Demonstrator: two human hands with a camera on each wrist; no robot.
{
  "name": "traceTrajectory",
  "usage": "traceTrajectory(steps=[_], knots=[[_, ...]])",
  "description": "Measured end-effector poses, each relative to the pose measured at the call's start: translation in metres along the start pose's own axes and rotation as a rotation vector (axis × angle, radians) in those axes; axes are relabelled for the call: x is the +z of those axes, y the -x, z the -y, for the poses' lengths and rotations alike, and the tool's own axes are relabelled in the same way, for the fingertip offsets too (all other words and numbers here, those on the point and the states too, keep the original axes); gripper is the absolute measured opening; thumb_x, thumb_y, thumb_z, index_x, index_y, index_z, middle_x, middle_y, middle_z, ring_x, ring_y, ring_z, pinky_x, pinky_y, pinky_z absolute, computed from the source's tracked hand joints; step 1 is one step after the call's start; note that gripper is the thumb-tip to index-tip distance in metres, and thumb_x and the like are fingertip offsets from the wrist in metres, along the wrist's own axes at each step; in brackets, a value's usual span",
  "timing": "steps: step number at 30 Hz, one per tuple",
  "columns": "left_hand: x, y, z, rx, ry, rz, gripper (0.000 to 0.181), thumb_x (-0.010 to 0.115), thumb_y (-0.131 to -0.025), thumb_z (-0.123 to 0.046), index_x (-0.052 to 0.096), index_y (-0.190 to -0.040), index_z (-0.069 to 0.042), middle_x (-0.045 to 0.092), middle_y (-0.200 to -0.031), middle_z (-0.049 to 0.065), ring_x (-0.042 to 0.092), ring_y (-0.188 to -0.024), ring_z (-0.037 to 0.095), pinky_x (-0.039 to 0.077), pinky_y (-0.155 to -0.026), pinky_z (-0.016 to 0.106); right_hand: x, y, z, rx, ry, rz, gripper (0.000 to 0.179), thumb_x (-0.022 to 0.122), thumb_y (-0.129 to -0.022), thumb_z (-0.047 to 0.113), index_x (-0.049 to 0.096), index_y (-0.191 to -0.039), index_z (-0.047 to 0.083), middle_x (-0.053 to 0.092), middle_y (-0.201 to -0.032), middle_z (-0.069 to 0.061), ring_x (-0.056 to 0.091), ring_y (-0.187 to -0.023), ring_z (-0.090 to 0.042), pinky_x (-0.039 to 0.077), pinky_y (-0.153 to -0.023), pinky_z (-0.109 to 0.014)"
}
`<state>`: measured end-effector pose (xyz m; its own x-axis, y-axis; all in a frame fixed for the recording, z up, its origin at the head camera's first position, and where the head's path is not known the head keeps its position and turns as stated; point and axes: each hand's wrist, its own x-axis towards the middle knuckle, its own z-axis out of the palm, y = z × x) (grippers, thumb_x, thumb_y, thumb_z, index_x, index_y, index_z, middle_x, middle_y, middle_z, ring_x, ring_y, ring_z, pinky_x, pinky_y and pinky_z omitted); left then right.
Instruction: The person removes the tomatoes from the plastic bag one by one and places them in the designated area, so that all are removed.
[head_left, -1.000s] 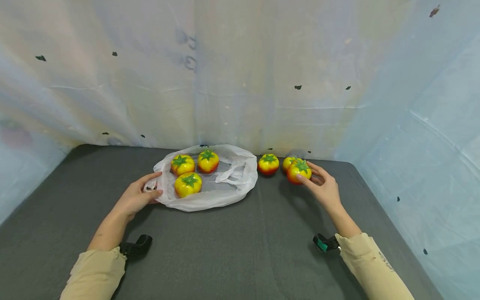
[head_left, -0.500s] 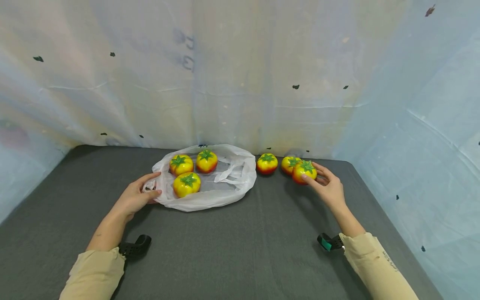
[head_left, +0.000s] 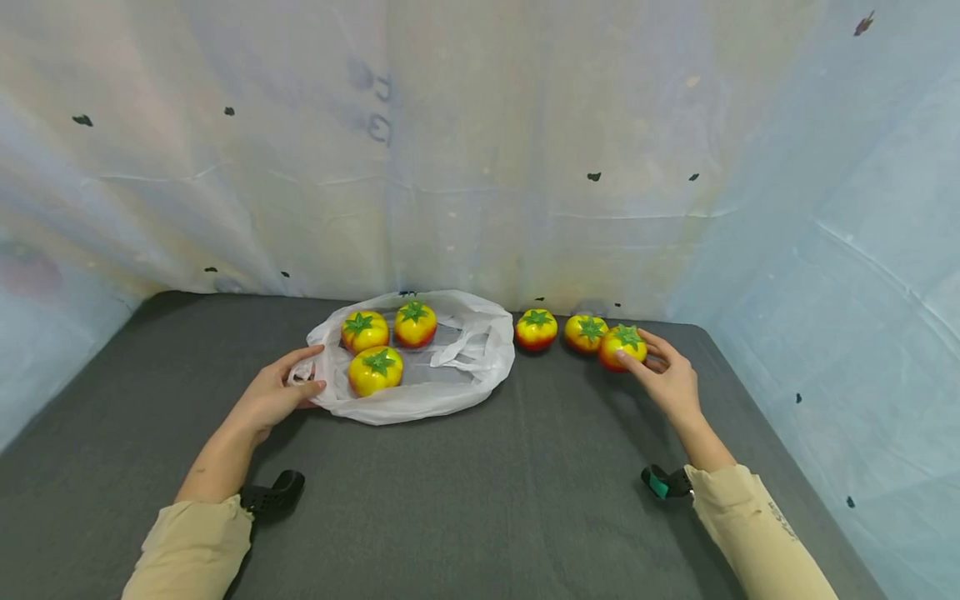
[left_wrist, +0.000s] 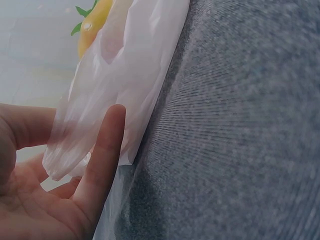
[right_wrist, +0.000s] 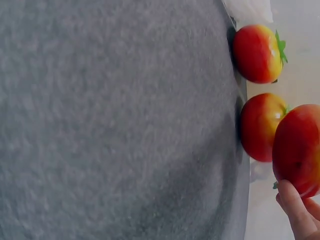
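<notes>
A white plastic bag [head_left: 405, 408] lies wide open on the dark table. Inside its left part sit three yellow-and-red tomatoes, one at the back left [head_left: 365, 332], one at the back [head_left: 416, 324] and one in front [head_left: 376, 372]. My left hand [head_left: 273, 396] grips the bag's left edge; the left wrist view shows the thin plastic [left_wrist: 130, 65] between thumb and fingers. On the right, my right hand [head_left: 670, 383] holds a tomato [head_left: 622, 346] by its side, green leaves upward. From the right wrist, this tomato [right_wrist: 299, 150] overlaps the one behind it.
Between bag and right hand, two more tomatoes stand near the back edge, one close to the bag [head_left: 536, 330], the other [head_left: 585, 335] beside the held one. A pale plastic sheet [head_left: 480, 167] rises behind the table [head_left: 450, 508].
My right hand has moved a little to the right with the tomato, uncovering the tomato behind it. My left hand and the bag have stayed in place.
</notes>
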<state>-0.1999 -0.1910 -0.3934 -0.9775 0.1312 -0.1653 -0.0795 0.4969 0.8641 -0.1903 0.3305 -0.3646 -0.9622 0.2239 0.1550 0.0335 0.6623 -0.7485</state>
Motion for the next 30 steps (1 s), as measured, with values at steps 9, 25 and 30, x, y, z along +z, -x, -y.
traceTrajectory(steps=[9, 25, 30], knots=[[0.001, 0.001, -0.001, -0.008, 0.008, -0.011, 0.064, 0.055, -0.092, -0.019, 0.023, -0.148, -0.014, 0.027, -0.142, 0.027, 0.053, -0.088, 0.015, 0.051, -0.072, 0.023, -0.002, -0.011, -0.016, 0.050, 0.057, -0.030, 0.073, 0.059, -0.081, 0.057, 0.039, -0.142, 0.022, 0.044, -0.138, -0.022, 0.051, -0.119, -0.039, 0.046, -0.090, -0.052], [0.002, 0.004, 0.001, 0.027, 0.007, -0.037, 0.063, 0.054, -0.092, -0.018, 0.025, -0.147, -0.014, 0.029, -0.141, 0.027, 0.053, -0.089, 0.017, 0.051, -0.071, 0.022, 0.004, -0.025, -0.026, 0.130, 0.107, -0.067, 0.074, 0.058, -0.084, 0.053, 0.035, -0.143, 0.016, 0.039, -0.141, -0.024, 0.046, -0.123, -0.040, 0.043, -0.095, -0.051], [0.001, 0.005, -0.001, 0.021, 0.015, -0.032, 0.063, 0.055, -0.092, -0.019, 0.025, -0.147, -0.014, 0.028, -0.141, 0.027, 0.053, -0.088, 0.017, 0.051, -0.071, 0.023, 0.007, -0.032, -0.024, 0.158, 0.113, -0.079, 0.073, 0.057, -0.085, 0.052, 0.034, -0.144, 0.015, 0.037, -0.143, -0.023, 0.042, -0.126, -0.038, 0.040, -0.098, -0.052]])
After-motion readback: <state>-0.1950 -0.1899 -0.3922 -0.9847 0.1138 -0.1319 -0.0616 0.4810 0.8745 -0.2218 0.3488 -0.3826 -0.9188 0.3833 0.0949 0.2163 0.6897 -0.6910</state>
